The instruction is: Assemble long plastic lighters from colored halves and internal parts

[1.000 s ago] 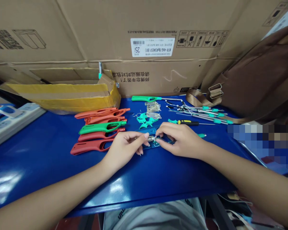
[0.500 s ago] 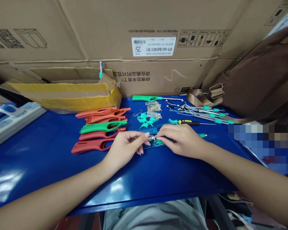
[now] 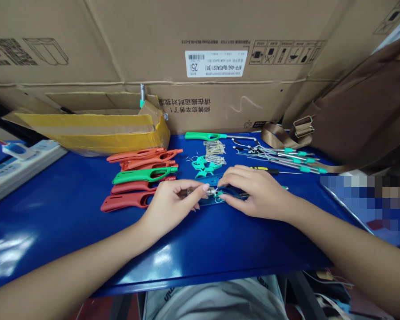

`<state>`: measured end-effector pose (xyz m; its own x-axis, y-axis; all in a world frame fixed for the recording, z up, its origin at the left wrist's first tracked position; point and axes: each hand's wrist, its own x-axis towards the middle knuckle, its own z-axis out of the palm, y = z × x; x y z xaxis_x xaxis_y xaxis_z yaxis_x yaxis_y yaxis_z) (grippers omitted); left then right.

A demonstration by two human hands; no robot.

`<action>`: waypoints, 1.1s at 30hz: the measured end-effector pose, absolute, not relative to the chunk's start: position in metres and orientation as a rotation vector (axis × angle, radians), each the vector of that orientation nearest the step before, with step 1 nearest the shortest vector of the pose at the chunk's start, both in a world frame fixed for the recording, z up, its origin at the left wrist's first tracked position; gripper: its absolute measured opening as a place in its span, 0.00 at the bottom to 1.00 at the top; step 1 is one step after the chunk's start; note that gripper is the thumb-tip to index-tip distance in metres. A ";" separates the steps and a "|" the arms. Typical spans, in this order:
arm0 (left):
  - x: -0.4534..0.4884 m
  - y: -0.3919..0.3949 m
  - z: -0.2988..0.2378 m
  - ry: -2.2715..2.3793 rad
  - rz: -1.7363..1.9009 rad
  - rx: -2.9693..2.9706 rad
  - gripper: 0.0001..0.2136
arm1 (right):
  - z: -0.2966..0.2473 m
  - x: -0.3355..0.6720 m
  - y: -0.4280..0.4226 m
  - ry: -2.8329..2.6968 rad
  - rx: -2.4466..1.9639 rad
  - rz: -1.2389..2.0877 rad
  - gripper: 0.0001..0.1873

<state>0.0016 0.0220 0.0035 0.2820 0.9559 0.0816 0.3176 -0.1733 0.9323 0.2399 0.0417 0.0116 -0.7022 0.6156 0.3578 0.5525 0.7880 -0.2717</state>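
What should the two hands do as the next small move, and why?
I would probably close the thumb and forefinger of the right hand on the pale end of the small metallic part, while the left hand steadies it. The left hand already grips this part, and the right fingertips look parted, just beside that end.

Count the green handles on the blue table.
2: one green handle lies among the red handles; another, with a metal rod, lies near the carton. More may be hidden.
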 end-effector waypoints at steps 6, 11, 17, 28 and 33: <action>-0.007 0.023 0.010 1.105 0.861 2.276 0.07 | 0.013 0.246 0.044 -2.749 -0.913 0.168 0.15; -0.007 0.024 0.008 1.132 0.774 2.340 0.07 | 0.012 0.246 0.043 -2.802 -0.915 0.217 0.15; -0.006 0.024 0.002 1.137 0.774 2.286 0.08 | 0.015 0.245 0.042 -2.808 -0.930 0.268 0.13; -0.008 0.025 -0.001 1.137 0.778 2.368 0.06 | 0.014 0.244 0.043 -2.807 -0.942 0.304 0.12; -0.008 0.025 0.004 1.127 0.700 2.396 0.05 | 0.017 0.245 0.042 -2.757 -0.957 0.381 0.10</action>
<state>-0.0076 0.0254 0.0039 0.5495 0.7915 0.2676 0.5910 -0.5946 0.5452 0.2448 0.0423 0.0174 -0.7711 0.6286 0.1017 0.5775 0.7576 -0.3042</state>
